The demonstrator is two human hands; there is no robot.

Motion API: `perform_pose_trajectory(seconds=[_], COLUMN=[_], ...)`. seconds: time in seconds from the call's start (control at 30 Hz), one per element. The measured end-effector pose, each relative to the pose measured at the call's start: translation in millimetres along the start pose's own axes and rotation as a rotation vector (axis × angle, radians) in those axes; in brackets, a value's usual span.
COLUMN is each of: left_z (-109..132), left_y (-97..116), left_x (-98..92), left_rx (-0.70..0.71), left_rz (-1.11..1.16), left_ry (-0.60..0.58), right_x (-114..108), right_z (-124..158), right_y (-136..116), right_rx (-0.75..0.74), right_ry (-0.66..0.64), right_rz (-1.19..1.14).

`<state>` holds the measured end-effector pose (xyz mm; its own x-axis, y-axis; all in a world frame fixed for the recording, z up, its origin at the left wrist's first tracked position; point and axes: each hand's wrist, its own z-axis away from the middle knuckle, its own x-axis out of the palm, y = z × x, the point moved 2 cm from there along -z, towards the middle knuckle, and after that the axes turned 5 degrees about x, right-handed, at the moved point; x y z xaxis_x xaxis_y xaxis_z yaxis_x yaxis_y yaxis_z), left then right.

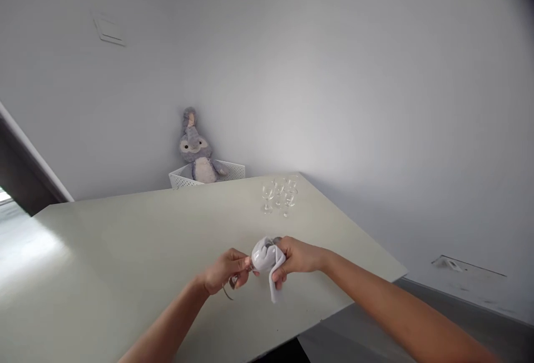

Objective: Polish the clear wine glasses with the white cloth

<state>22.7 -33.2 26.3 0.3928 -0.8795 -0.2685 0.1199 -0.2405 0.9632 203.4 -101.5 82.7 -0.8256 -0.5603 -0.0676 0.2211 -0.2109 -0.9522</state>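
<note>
we have both hands together over the near part of the table (137, 240), the glass (261, 257) held between them. our left hand (227, 270) pinches it at the stem end, thumb and fingers pressed together, with the curved edge of its foot showing below the hand. the glass is tipped on its side, its bowl toward our right hand (298, 256). that hand grips the cloth (277, 267), fingers closed on it; white folds fill the bowl and one strip hangs down below the right fingers. whether those fingers also touch the rim, we cannot tell.

beyond our hands, toward the table's far right corner, we see several stemmed glasses (267, 199) standing upright in a close group; they overlap, so we cannot count them surely. past the far edge, a grey plush toy (203, 168) sits in a white basket (233, 170) with small holes in its sides, near the corner of the pale wall (354, 74). a switch (110, 29) is set high on our left.
</note>
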Motion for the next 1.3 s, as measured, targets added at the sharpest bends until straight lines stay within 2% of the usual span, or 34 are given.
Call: perform_pose_trajectory(seconds=[0.03,0.07,0.13,0.23,0.3,0.33,0.4,0.5,0.57,0.6,0.63,0.77,0.83,0.9,1.0,1.07,1.17,1.23,1.3], left_z=[-0.8,-2.2,-5.7,-7.0,-5.2,-4.1,-2.2,-1.9,-3.2,-4.5,-6.0,-7.5,-5.8,-4.2,-2.1,-0.9,0.1,0.7,0.9], left_y=[-0.9,-1.4,-1.7,1.6,2.5,1.6,-2.3,-7.4,-7.7,-7.8,-8.1,-7.1,-7.5,-9.3,-8.6,-5.8,-3.8,-4.8,-7.3], left_x=[1.5,2.5,1.9,-0.5,-1.6,-3.0,-6.8,-5.2,-0.9,0.5,1.1,-0.7,-2.8,-5.6,-6.4,-6.9,-11.7,-17.6,-23.1], left_rx=[-0.017,-0.025,-0.004,0.150,0.240,0.236,0.143,-0.013,-0.049,-0.051,-0.042,0.097,0.113,0.051,-0.046,-0.077,-0.088,-0.084,-0.090], left_rz=[0.087,0.109,-0.050,-0.567,-0.786,-0.789,-0.584,-0.033,0.183,0.190,0.124,-0.469,-0.566,-0.361,0.196,0.459,0.587,0.573,0.557], left_ry=[-0.053,-0.048,0.128,0.474,0.576,0.584,0.502,0.155,0.008,0.016,0.075,0.440,0.484,0.388,0.120,0.019,0.036,0.123,0.228], right_x=[-2.2,-4.6,-9.3,-11.7,-9.6,-8.1,-6.0,-6.9,-11.3,-13.9,-16.5,-19.4,-16.7,-14.9,-19.7,-29.2,-47.9,-56.2,-54.5], right_z=[3.2,4.3,0.3,-14.2,-21.1,-22.2,-18.8,-4.2,2.4,2.5,0.5,-17.2,-22.9,-22.0,-10.2,-0.2,12.7,20.7,27.4], right_y=[-4.3,-6.2,-2.5,15.1,24.1,25.0,18.8,1.3,-5.4,-5.5,-3.4,17.5,22.9,19.8,6.0,-1.8,-5.9,-6.8,-10.1], right_rx=[-0.007,-0.008,0.012,0.078,0.102,0.094,0.046,-0.007,-0.007,0.001,0.013,0.077,0.053,0.004,-0.105,-0.180,-0.206,-0.191,-0.212], right_ry=[-0.020,-0.003,0.130,0.425,0.539,0.532,0.402,0.102,0.035,0.068,0.140,0.472,0.480,0.373,0.194,0.172,0.317,0.500,0.669], right_rz=[0.021,0.019,-0.039,-0.226,-0.351,-0.366,-0.265,0.005,0.067,0.060,0.033,-0.150,-0.177,-0.095,0.180,0.360,0.457,0.487,0.588])
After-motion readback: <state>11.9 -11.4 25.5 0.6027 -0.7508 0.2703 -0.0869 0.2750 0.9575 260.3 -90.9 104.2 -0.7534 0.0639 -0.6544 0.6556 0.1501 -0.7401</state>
